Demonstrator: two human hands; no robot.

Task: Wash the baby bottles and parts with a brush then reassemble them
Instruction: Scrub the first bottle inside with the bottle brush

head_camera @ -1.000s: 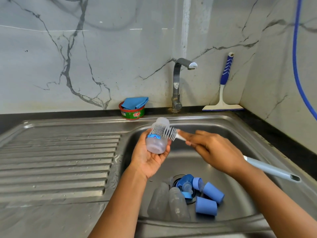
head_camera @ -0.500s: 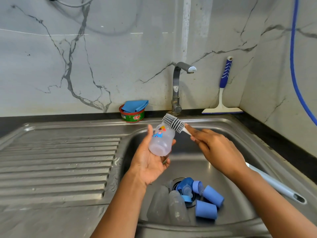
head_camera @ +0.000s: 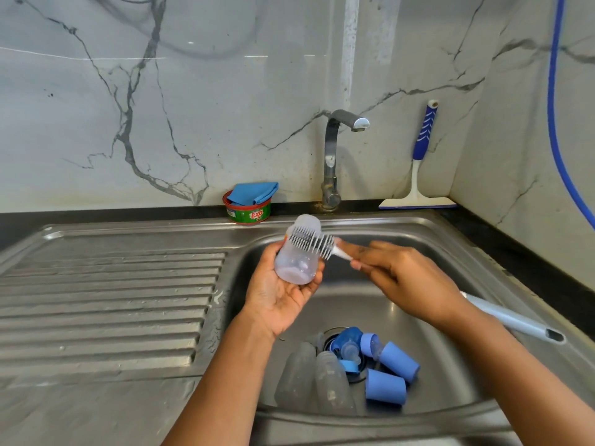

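Observation:
My left hand [head_camera: 279, 292] grips a clear baby bottle [head_camera: 297, 262] over the sink, its base toward me and its neck pointing away. My right hand [head_camera: 407, 278] grips the white bottle brush [head_camera: 310, 241] close to its head. The bristles lie across the outside of the bottle's upper part, and the long handle sticks out past my right wrist. On the sink floor near the drain lie two more clear bottles [head_camera: 317, 378], blue caps [head_camera: 386, 378], blue collars and a clear teat [head_camera: 349, 347].
The steel sink basin [head_camera: 428, 239] has a ribbed drainboard [head_camera: 106, 304] on its left. Behind it stand a tap [head_camera: 333, 162], a red-green soap tub [head_camera: 248, 212] with a blue cloth on top, and a squeegee [head_camera: 418, 175]. A blue hose [head_camera: 557, 107] hangs at the right wall.
The brush head came off the bottle toward its neck end, then returned across the bottle's side. My left hand turned the bottle slightly.

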